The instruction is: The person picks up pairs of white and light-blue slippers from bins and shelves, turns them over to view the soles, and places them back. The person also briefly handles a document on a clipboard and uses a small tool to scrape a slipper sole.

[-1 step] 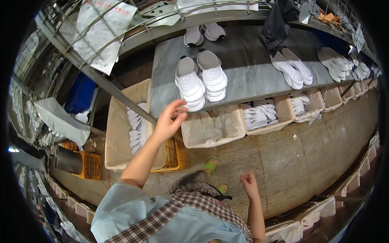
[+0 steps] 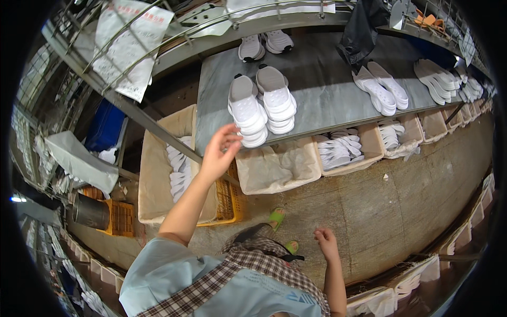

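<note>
While left hand (image 2: 217, 154) reaches to the stacked white shoe soles (image 2: 247, 112), grip unclenched, right hand (image 2: 326, 244) unclear, pickup likely calls for closing fingers around them.

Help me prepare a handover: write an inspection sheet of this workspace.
Surface: grey tabletop.
Job's things: two stacks of white soles, side by side near the front edge.
Clutter: black bag at the tabletop's rear; pale scrap on the floor.
Grips: left grip beside the soles, contact unclear; right grip over the floor, loosely curled, seemingly empty.
Cables: nothing seen.
Surroundings: lined bins below the front edge; yellow crate at left; paper sheet at upper left.
</note>
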`<state>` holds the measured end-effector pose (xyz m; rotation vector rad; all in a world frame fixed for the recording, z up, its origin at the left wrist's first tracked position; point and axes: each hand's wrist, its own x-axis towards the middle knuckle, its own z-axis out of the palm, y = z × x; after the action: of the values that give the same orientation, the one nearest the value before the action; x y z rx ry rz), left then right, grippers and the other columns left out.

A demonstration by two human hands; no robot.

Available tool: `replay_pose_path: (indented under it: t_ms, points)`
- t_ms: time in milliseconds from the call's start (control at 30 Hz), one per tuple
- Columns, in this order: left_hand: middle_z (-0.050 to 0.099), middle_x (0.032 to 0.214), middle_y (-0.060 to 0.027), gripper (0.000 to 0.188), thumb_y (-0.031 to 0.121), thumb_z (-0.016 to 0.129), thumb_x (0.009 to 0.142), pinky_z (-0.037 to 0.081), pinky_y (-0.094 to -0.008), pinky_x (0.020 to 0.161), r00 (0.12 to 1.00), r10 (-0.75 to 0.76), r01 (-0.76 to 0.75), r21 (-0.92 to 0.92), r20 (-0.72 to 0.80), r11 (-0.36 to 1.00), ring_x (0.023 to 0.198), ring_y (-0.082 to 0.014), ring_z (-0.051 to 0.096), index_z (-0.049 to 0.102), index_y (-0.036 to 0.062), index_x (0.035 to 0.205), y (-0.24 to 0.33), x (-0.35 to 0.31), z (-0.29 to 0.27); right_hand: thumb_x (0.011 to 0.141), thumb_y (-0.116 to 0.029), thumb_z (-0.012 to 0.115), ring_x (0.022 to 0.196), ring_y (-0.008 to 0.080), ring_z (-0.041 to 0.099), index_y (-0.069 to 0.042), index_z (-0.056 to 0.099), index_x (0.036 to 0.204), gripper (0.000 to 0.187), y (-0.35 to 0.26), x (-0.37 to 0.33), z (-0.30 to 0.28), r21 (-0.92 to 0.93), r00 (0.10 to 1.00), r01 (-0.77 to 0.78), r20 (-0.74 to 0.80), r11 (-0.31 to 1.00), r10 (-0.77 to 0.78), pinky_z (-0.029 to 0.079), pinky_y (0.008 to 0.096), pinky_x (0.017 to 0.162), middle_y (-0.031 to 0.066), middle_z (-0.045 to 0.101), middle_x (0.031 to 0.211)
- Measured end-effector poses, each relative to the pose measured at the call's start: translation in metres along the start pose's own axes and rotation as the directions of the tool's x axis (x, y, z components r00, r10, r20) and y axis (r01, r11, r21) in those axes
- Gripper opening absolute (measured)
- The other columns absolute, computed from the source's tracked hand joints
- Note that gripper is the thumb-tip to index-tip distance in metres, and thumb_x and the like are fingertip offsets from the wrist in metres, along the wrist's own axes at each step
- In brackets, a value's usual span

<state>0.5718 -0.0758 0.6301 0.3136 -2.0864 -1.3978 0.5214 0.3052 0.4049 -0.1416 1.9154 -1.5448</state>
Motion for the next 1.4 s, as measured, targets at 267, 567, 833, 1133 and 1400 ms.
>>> replay_pose_path:
  t_ms: [267,567,833,1133,1400]
  points:
    - [0.050,0.115,-0.0090,0.037,0.009,0.051,0.087,0.043,-0.0289,0.078,0.786,-0.077,-0.134,-0.290,-0.614,0.948,0.097,-0.0189,0.055,0.037,0.0064,0.121,-0.058,0.134,-0.038,0.084,-0.009,0.060,0.075,0.0204,0.060,0.002,0.062,0.086,0.012,0.013,0.023,0.025,-0.084,0.998,-0.059,-0.042,0.995,0.056,0.048,0.0335,0.068,0.0122,0.063,0.083]
    - [0.041,0.125,-0.0073,0.070,0.028,0.068,0.076,0.042,-0.0396,0.082,0.653,-0.466,0.147,-0.504,-0.598,0.851,0.098,-0.0281,0.052,0.028,0.0144,0.131,-0.178,0.329,-0.077,0.080,-0.009,0.062,0.081,0.0254,0.063,0.002,0.058,0.101,0.023,0.009,0.057,0.058,-0.248,0.994,-0.087,-0.090,0.965,0.067,0.050,0.0343,0.070,0.0153,0.062,0.090]
    - [0.029,0.138,-0.0168,0.090,0.037,0.074,0.071,0.037,-0.0523,0.095,0.591,-0.805,0.589,-0.652,-0.056,0.478,0.128,-0.0322,0.029,0.021,0.0171,0.141,-0.292,0.450,-0.076,0.077,-0.013,0.065,0.077,0.0274,0.063,0.000,0.059,0.098,0.025,0.010,0.037,0.063,-0.346,0.946,-0.292,-0.243,0.892,0.215,0.050,0.0356,0.068,0.0161,0.064,0.087]
    - [0.055,0.109,-0.0132,0.028,0.030,0.060,0.085,0.046,-0.0478,0.087,0.667,-0.745,0.523,-0.715,0.005,0.464,0.104,-0.0324,0.051,0.054,0.0064,0.098,-0.349,0.485,-0.087,0.080,-0.015,0.063,0.082,0.0294,0.063,-0.001,0.058,0.106,0.030,0.015,0.016,0.075,-0.391,0.916,-0.396,-0.238,0.831,0.325,0.050,0.0395,0.073,0.0163,0.062,0.097]
    - [0.057,0.112,-0.0180,0.028,0.019,0.048,0.092,0.045,-0.0521,0.093,0.845,-0.515,0.269,-0.946,0.143,0.179,0.108,-0.0362,0.051,0.053,-0.0021,0.109,-0.258,0.427,-0.072,0.081,-0.017,0.061,0.088,0.0305,0.060,-0.004,0.059,0.106,0.029,0.025,-0.006,0.067,-0.476,0.942,-0.336,-0.167,0.813,0.291,0.048,0.0402,0.076,0.0158,0.061,0.100]
